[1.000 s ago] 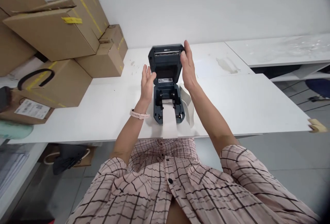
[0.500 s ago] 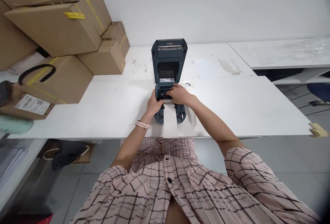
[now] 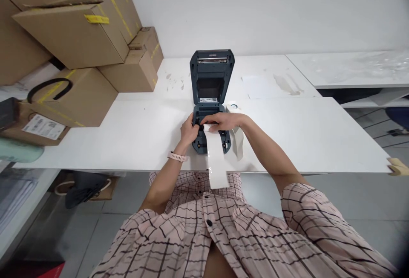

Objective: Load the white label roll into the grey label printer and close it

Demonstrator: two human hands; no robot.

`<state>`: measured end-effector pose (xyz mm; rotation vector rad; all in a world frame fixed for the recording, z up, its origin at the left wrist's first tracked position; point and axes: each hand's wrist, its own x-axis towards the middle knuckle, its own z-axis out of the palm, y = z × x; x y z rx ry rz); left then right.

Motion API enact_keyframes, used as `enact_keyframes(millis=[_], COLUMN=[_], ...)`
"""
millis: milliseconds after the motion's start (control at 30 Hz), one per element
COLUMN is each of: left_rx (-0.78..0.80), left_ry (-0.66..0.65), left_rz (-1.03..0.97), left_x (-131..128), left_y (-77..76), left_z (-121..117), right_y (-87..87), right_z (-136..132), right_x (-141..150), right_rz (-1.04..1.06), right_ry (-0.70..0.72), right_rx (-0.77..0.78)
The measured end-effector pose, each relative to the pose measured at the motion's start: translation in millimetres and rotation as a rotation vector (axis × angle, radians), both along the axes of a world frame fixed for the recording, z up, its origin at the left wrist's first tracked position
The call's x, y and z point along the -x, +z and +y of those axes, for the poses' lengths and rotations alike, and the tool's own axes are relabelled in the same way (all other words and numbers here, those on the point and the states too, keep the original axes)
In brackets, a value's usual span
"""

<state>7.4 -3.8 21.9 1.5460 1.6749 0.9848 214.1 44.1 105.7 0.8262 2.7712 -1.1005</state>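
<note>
A dark label printer (image 3: 212,77) stands on the white table with its lid raised. My right hand (image 3: 225,121) grips a small roll of white labels (image 3: 207,128) over the printer's open bay, fingers curled across its top. From the roll a white strip (image 3: 217,163) runs toward me and hangs past the table's front edge. My left hand (image 3: 189,129) is closed on the left side of the printer's base, its thumb inside the bay. Right of the printer lies another label roll (image 3: 234,107), with a loose strip (image 3: 238,143) trailing from it.
Cardboard boxes (image 3: 79,35) are stacked on the left of the table (image 3: 287,137). A pale sheet of paper (image 3: 255,87) lies at the back right. A dark bag (image 3: 84,190) sits below the table at left. Tan padding (image 3: 398,166) covers the right front corner.
The label roll has come up into view in my right hand, out of the bay. Its strip now hangs farther over the table edge and slants right. My left hand stays at the printer's side.
</note>
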Motion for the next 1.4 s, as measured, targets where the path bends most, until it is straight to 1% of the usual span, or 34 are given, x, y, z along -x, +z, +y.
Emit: enact_keyframes(millis=[100, 167, 233, 267, 300, 333, 433, 500, 533, 600, 667, 767, 867, 933, 1000, 1100, 1200, 1300, 1400], left_rx=[-0.011, -0.001, 0.010, 0.010, 0.007, 0.005, 0.001, 0.004, 0.010, 0.020, 0.015, 0.000, -0.003, -0.007, -0.009, -0.014, -0.021, -0.005, 0.016], left_ry=[-0.005, 0.003, 0.011, 0.011, 0.009, 0.010, 0.022, 0.033, 0.037, 0.042, 0.043, 0.044, 0.045, 0.044, 0.043, 0.036, 0.024, 0.031, 0.045], left_rz=[-0.031, -0.040, -0.052, -0.060, -0.065, -0.070, -0.092, -0.113, -0.120, -0.129, -0.139, -0.158, -0.160, -0.149, -0.134, -0.134, -0.155, -0.147, -0.125], left_x=[0, 1, 1, 1, 1, 1, 1, 1, 2, 3, 4, 6, 7, 6, 6, 5, 4, 3, 1], left_y=[-3.9, -4.6, -4.2, -4.0, -4.0, -4.3, -7.8, -11.4, -13.2, -16.8, -20.4, -25.1, -27.6, -27.3, -26.0, -23.5, -21.1, -18.9, -16.9], left_z=[0, 0, -1, -2, -2, -2, -1, 0, 1, 2, 3, 6, 8, 8, 7, 6, 4, 4, 4], right_y=[6.4, 5.6, -3.8, -12.1, -22.6, -34.8, -74.2, -95.8, -103.8, -113.6, -117.5, -119.6, -124.3, -127.8, -128.3, -118.8, -99.4, -80.8, -72.3], right_z=[-12, -28, -49, -60, -72, -83, -109, -115, -114, -102, -81, -44, -15, -5, -1, -1, 4, 20, 42], right_x=[-28, -58, -94, -113, -133, -152, -203, -225, -230, -230, -219, -192, -170, -163, -164, -171, -172, -154, -126], right_rz=[0.357, 0.620, 0.838, 0.915, 0.961, 0.984, 1.010, 0.925, 0.868, 0.792, 0.810, 0.875, 0.865, 0.835, 0.803, 0.767, 0.749, 0.631, 0.420], right_ry=[0.102, 0.170, 0.205, 0.181, 0.121, 0.014, -0.450, -0.713, -0.801, -0.893, -0.916, -0.894, -0.858, -0.838, -0.823, -0.824, -0.819, -0.782, -0.757], right_rx=[0.149, 0.200, 0.221, 0.222, 0.217, 0.208, 0.182, 0.218, 0.246, 0.298, 0.320, 0.351, 0.428, 0.461, 0.472, 0.447, 0.342, 0.261, 0.216])
